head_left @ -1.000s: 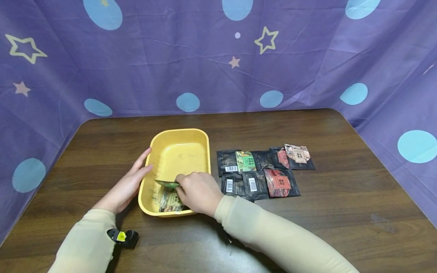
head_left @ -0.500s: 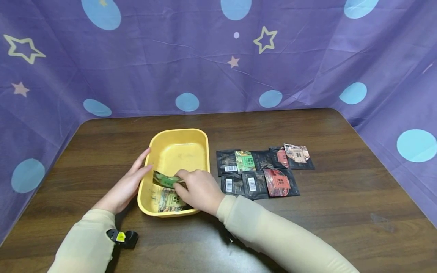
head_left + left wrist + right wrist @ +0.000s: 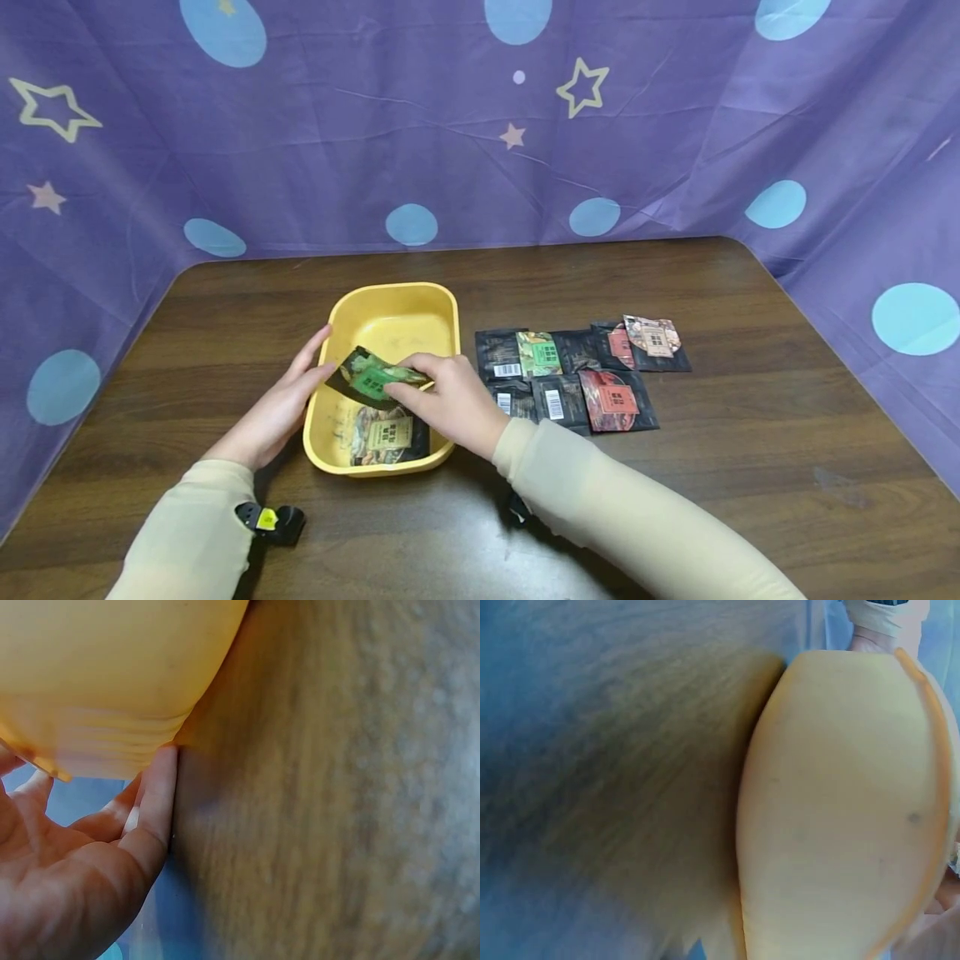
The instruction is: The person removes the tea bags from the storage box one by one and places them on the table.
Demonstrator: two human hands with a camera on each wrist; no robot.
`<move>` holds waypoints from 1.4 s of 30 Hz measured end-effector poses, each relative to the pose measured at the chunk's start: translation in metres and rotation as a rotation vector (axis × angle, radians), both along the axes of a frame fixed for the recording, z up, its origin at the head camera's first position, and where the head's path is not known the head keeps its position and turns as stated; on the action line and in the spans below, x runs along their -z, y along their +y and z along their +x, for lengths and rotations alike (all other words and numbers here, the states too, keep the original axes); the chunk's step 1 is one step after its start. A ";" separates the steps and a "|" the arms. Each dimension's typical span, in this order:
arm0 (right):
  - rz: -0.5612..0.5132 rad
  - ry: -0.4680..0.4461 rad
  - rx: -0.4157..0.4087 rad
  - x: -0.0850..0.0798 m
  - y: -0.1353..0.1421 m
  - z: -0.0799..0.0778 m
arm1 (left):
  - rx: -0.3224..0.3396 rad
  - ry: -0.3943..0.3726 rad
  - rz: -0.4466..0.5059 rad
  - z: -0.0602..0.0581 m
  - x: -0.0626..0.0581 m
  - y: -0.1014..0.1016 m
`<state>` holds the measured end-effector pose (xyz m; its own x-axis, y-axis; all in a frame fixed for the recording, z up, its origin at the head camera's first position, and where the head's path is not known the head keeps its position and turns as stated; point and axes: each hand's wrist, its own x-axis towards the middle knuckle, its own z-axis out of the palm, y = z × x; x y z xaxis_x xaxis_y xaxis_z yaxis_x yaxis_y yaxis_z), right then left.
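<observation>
In the head view, my right hand (image 3: 457, 408) pinches a black sachet with a green label (image 3: 371, 381) between thumb and fingers, tilted over the yellow plastic tub (image 3: 405, 333). Below it, a sachet with a pale yellow-green label (image 3: 390, 435) lies face up at the tub's near end. My left hand (image 3: 277, 412) rests against the tub's left side, thumb at the rim and fingers extended. The left wrist view shows fingertips of the left hand (image 3: 82, 877) touching the tub's outer wall (image 3: 105, 660). Most of the right wrist view is the tub's outer wall (image 3: 832, 795).
Right of the tub, several black sachets lie in two rows, among them a green-labelled one (image 3: 538, 355), a red-labelled one (image 3: 615, 402) and a beige-labelled one (image 3: 656, 342). They rest on a brown wooden table (image 3: 750, 400). A purple curtain (image 3: 450, 167) hangs behind it.
My right hand has lifted the green-labelled sachet up from the tub's lower part and turned its face toward the camera, uncovering more of the sachet below. The left hand has stayed put.
</observation>
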<state>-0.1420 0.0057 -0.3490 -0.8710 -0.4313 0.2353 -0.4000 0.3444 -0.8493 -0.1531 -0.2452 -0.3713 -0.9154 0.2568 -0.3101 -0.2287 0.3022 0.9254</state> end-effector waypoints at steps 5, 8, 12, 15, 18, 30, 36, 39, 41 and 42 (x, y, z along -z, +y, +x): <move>-0.069 0.019 0.016 -0.005 0.009 0.000 | 0.002 0.001 0.018 0.001 0.001 0.000; -0.101 -0.008 0.047 -0.009 0.016 0.002 | 0.002 0.001 0.035 0.002 0.001 0.000; -0.208 -0.153 0.080 -0.014 0.026 0.003 | -0.001 0.003 0.033 0.001 0.001 0.000; -0.278 -0.235 0.102 -0.015 0.033 0.003 | -0.002 0.002 0.014 0.000 0.001 0.000; -0.309 -0.283 0.122 -0.016 0.040 0.003 | -0.003 0.000 0.003 0.000 0.001 0.000; -0.468 -0.394 0.092 -0.013 0.071 0.004 | -0.006 -0.010 0.026 0.001 0.001 0.001; -0.497 -0.412 0.138 -0.009 0.092 0.002 | -0.002 -0.010 0.028 0.002 0.001 0.000; -0.501 -0.414 0.157 -0.007 0.100 0.001 | 0.000 -0.012 0.026 0.001 0.000 0.000; -0.496 -0.413 0.160 -0.006 0.104 0.001 | 0.001 -0.012 0.021 0.001 0.000 0.000; -0.488 -0.416 0.162 -0.006 0.106 0.001 | 0.001 -0.012 0.018 0.000 0.000 0.000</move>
<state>-0.1408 0.1119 -0.3435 -0.9763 -0.2165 0.0010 0.0192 -0.0914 -0.9956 -0.1526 -0.2449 -0.3714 -0.9112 0.2634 -0.3167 -0.2397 0.2860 0.9278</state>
